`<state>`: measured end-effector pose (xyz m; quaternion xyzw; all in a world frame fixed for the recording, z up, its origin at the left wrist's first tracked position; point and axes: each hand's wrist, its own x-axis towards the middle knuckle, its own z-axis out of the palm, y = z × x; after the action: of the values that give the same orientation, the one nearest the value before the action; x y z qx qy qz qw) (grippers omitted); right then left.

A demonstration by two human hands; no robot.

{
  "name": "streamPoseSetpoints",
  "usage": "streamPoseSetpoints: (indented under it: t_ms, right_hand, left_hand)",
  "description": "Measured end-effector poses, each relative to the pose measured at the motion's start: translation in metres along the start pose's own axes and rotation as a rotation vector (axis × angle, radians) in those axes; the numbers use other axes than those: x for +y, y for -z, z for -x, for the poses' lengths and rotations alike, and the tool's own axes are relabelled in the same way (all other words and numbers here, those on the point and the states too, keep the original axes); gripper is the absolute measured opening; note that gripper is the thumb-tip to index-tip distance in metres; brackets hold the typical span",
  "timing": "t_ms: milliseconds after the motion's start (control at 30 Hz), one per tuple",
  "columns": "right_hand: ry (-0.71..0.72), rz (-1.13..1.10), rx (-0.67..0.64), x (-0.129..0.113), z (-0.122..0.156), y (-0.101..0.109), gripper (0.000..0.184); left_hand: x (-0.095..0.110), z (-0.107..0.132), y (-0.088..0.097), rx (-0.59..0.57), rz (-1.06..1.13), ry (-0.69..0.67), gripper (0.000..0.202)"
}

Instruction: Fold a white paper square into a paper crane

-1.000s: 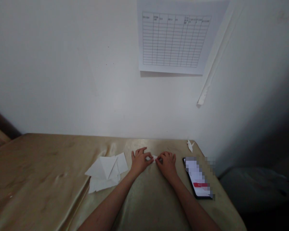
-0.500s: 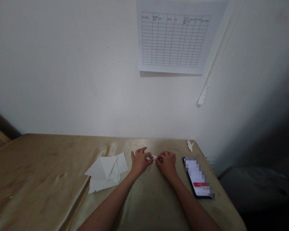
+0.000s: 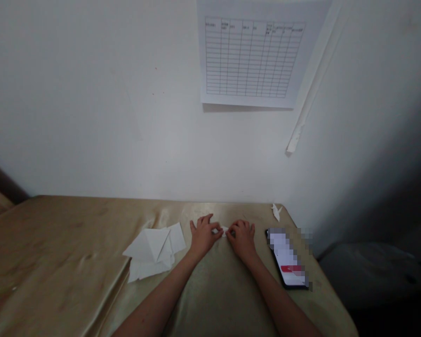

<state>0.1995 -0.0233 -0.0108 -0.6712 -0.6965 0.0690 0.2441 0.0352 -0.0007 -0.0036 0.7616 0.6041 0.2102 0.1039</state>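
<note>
Between my two hands is a small piece of white folded paper (image 3: pixel 224 231), mostly covered by my fingers. My left hand (image 3: pixel 204 236) pinches its left side with thumb and forefinger, the other fingers raised and spread. On the paper's right side, my right hand (image 3: pixel 242 238) is closed in a pinch, its fingers curled. Both hands rest low over the tabletop, close together. The paper's exact folded shape is too small to make out.
Loose white paper sheets (image 3: pixel 150 255) lie in a pile left of my left forearm. A phone (image 3: pixel 289 262) with a lit screen lies at right. Behind it sits a folded paper bird (image 3: pixel 276 212). A printed table sheet (image 3: pixel 247 61) hangs on the wall beyond the gold-brown covered table (image 3: pixel 66 243).
Hardly anything differs. The whole view has shifted very slightly, and both hands keep the same pinch on the small paper.
</note>
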Motion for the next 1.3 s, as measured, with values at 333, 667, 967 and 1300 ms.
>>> streamPoseSetpoints:
  t_ms: [333, 667, 967, 1300]
  right_hand:
    - [0.017, 0.054, -0.009, -0.0018, 0.0014, -0.0007, 0.020]
    - [0.005, 0.023, -0.006, -0.0007, -0.0010, -0.0027, 0.018]
    - [-0.012, 0.004, 0.013, 0.0005, 0.0016, -0.0026, 0.018]
    - [-0.042, -0.044, 0.004, 0.0037, -0.0006, -0.0010, 0.014]
  left_hand:
    - [-0.0001, 0.0002, -0.0038, 0.027, -0.005, 0.001, 0.015]
    - [0.0042, 0.0007, -0.0005, 0.001, 0.020, 0.040, 0.015]
    - [0.0042, -0.0003, -0.0014, -0.012, 0.016, 0.055, 0.017]
    - [-0.0014, -0.0041, 0.0018, -0.127, 0.035, 0.048, 0.016]
